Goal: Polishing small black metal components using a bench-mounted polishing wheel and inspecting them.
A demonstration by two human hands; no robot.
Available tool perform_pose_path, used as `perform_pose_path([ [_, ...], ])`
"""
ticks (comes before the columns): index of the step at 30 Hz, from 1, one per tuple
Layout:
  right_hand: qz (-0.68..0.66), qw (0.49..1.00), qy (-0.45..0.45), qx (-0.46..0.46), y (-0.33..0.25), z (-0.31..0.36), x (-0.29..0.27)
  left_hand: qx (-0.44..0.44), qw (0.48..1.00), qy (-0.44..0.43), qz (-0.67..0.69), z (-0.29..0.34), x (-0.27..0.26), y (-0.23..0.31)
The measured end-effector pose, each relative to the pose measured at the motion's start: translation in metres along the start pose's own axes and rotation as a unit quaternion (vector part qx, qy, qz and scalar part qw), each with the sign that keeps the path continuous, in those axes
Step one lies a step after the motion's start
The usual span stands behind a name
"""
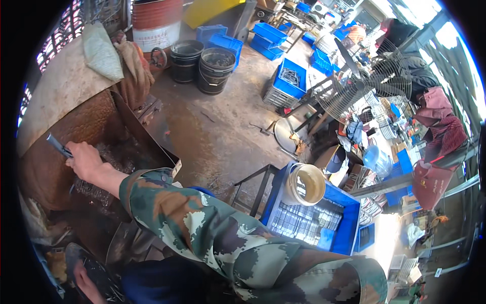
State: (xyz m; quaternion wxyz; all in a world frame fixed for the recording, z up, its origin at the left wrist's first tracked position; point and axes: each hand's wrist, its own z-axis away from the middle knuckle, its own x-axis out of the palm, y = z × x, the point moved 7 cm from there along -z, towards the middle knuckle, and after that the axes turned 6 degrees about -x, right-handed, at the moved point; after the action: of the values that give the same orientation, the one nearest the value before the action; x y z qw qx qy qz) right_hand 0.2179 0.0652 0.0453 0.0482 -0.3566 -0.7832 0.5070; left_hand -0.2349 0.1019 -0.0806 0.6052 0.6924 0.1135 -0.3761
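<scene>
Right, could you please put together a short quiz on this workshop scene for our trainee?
1. True or false: the right hand grips a grey bar inside the rusty bin.
2. What fills the blue crate beside the pale bucket? A) grey metal parts B) rags C) bottles
3. Fill in: the two black buckets stand near a red ___.
Key: 1 true; 2 A; 3 drum.
</scene>
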Motion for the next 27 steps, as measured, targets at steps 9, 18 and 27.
perform_pose_path([
  [9, -0.005, 1.0, 0.017, 0.014, 0.01, 0.0, 0.002, -0.05, 0.957, 0.063, -0.28, 0.109, 0.048, -0.058],
  [18, -0.02, 0.999, 0.014, 0.03, 0.009, 0.001, 0.0, -0.058, 0.931, 0.105, -0.345, 0.103, 0.056, -0.028],
  [27, -0.023, 0.999, 0.011, 0.041, 0.014, -0.001, 0.0, -0.05, 0.941, 0.145, -0.303, 0.111, 0.048, -0.067],
])
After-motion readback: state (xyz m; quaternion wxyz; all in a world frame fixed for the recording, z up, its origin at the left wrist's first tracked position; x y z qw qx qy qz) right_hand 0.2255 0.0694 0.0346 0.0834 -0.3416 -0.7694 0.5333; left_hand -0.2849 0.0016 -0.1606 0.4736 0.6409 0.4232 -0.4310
